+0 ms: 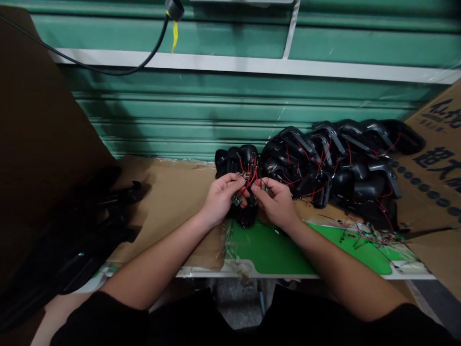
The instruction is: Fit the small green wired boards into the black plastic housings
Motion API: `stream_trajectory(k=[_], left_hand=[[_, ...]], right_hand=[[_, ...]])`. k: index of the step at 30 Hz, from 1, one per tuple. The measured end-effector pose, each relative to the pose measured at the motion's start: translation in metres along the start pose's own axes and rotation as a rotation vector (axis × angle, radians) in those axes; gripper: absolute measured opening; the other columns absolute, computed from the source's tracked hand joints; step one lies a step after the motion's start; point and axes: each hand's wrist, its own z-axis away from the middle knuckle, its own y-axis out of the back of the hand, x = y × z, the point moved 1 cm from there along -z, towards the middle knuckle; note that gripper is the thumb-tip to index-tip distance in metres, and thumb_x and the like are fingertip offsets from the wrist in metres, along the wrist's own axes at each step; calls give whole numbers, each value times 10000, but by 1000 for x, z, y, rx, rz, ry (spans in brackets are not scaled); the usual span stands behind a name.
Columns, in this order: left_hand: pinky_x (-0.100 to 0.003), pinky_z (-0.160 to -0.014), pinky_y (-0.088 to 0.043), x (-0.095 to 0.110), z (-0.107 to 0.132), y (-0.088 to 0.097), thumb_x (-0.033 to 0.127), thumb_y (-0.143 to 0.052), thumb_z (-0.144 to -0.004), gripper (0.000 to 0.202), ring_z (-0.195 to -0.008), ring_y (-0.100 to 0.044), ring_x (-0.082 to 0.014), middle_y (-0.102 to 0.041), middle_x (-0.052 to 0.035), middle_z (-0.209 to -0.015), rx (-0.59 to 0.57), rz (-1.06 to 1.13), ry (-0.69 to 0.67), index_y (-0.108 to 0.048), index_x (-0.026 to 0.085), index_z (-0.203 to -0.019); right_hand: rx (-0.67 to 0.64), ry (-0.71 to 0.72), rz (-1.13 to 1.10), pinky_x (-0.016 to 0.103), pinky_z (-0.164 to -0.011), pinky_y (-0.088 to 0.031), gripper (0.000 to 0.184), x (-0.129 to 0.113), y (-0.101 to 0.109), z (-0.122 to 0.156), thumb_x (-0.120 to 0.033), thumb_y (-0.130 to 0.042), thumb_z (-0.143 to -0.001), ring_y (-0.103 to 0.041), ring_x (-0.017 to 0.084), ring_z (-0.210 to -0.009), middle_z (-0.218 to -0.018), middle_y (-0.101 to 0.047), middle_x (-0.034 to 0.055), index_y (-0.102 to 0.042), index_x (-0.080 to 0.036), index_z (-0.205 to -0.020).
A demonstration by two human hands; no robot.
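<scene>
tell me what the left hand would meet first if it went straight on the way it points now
The red wires, right at the fingertips of the left hand; beyond them, probably the black plastic parts to the upper right, though depth is unclear in this one view.

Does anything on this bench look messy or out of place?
The tangle of wires at the right end of the green mat looks messy: strands cross every way, some reaching past the mat. Crumpled clear film at the mat's left end looks like stray litter.
</scene>
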Motion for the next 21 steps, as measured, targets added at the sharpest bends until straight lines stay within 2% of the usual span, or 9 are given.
stream_trajectory(k=[6, 10, 16, 21], left_hand=[[-204, -462, -448, -3, 0, -1, 532, -677, -848, 453, -489, -581, -115, -656, 20, -704, -5, 10, 0, -422, 189, -1000], [-203, -459, -444, -1, 1, -2, 538, -664, -857, 448, -473, -565, -107, -652, 24, -693, 18, -9, -37, -422, 188, -995], [-181, -431, -420, 7, 5, -4, 546, -802, -746, 544, -426, -523, -85, -633, 16, -626, 87, -79, -55, -488, 152, -949], [-170, -436, -434, 11, 9, -6, 575, -839, -705, 594, -442, -538, -75, -639, 7, -635, 70, -92, -39, -520, 127, -930]], right_hand=[[-21, 33, 1, 234, -429, -229, 390, 4, 1, 2, -540, -761, -928, -326, 79, -482, -618, -448, -34, -627, -173, -920], [-16, 33, 7, 233, -431, -238, 366, 7, 3, 2, -516, -759, -941, -332, 78, -483, -630, -471, -33, -627, -175, -950], [5, 10, -31, 221, -462, -321, 406, 11, 4, 1, -523, -812, -890, -387, 74, -510, -679, -538, -25, -614, -172, -940], [-18, 25, -33, 211, -454, -301, 392, 12, 4, 2, -504, -801, -912, -397, 70, -499, -639, -528, -35, -609, -164, -944]])
